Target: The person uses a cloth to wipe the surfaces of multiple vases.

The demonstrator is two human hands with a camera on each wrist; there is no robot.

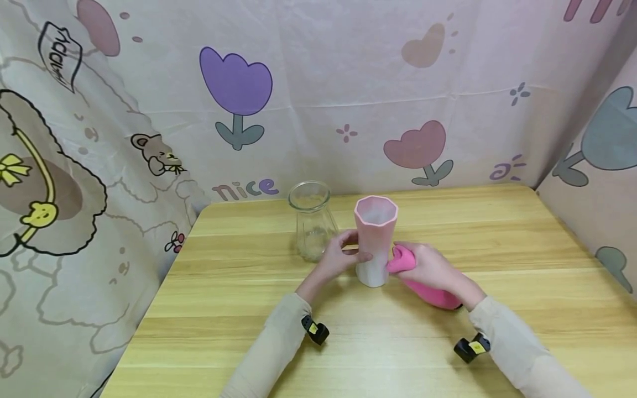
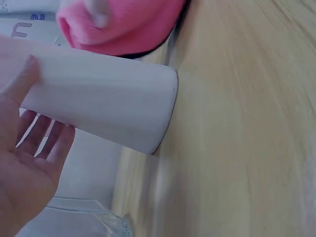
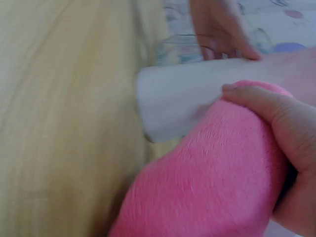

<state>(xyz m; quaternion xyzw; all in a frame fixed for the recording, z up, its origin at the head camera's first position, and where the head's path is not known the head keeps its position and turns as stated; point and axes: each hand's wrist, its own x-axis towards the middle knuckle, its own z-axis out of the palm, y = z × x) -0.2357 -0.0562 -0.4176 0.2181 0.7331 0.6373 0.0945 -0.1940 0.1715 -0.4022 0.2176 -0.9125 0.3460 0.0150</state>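
Observation:
A tall faceted vase [image 1: 375, 243], pink at the rim and fading to white at the base, stands upright on the wooden table. My left hand [image 1: 338, 255] grips its left side, thumb on the near face and fingers around the far side. In my right hand [image 1: 432, 269] is a bunched pink plush cloth [image 3: 207, 168], held against the vase's right side with the thumb on top. Part of the cloth hangs below the hand toward the table, and a dark edge shows on it in the left wrist view.
Just behind my left hand stands a clear glass vase [image 1: 314, 232] with a wide rim. The wooden table [image 1: 239, 326] backs onto a printed cloth curtain [image 1: 308, 72], which also hangs at both sides. Small black cameras sit on both wrists.

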